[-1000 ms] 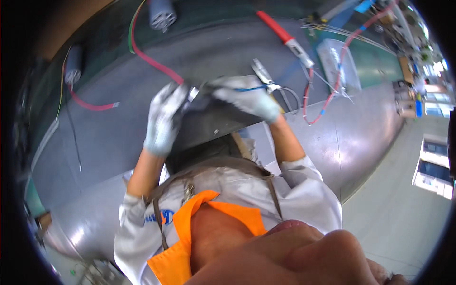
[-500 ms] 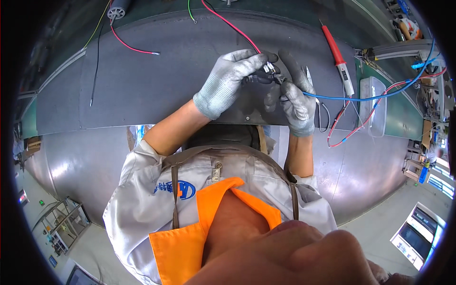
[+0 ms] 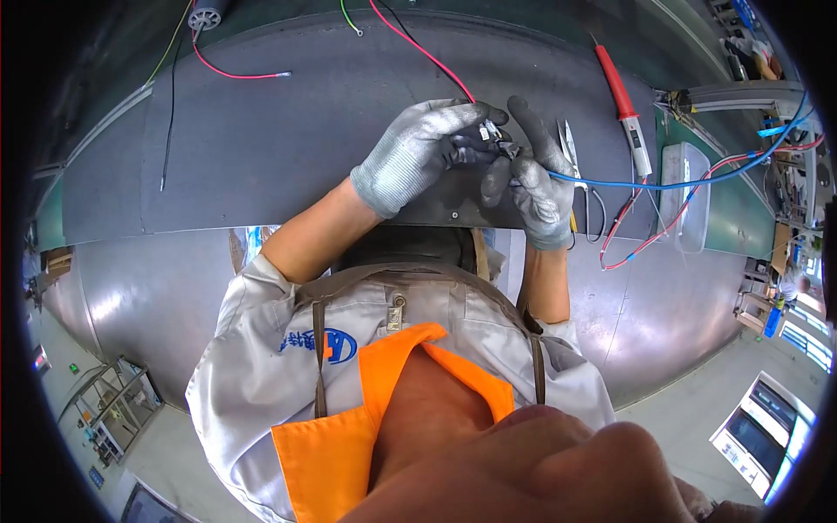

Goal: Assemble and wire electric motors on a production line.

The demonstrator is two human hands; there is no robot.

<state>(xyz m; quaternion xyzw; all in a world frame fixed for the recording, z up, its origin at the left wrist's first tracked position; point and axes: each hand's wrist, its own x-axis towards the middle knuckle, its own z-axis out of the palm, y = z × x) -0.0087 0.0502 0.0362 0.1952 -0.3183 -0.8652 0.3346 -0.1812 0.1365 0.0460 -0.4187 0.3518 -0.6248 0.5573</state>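
Observation:
My left hand (image 3: 417, 144), in a grey-coated work glove, pinches the end of a red wire (image 3: 433, 59), with a black wire running beside it. Small pale terminals (image 3: 488, 132) stick out from between its fingertips. Close against them, my gloved right hand (image 3: 540, 196) holds a small dark clip (image 3: 507, 150), its index finger raised. A blue cable (image 3: 641, 185) leads from this hand to the right. Whether the clip touches the terminals cannot be made out. Scissors (image 3: 568, 146) lie just behind my right hand, partly covered by it.
A red and grey test probe (image 3: 621, 100) lies at the right, near a clear plastic tray (image 3: 686, 196). Red cable (image 3: 621, 263) loops over the table edge. At the far left is a grey cylinder (image 3: 206, 17) with red (image 3: 240, 75) and black (image 3: 168, 131) leads. A green wire (image 3: 349, 19) ends behind my hands.
My right hand has shifted slightly left and its thumb has swung out. More of the scissors shows behind it. My left hand still pinches the red wire and has moved slightly left.

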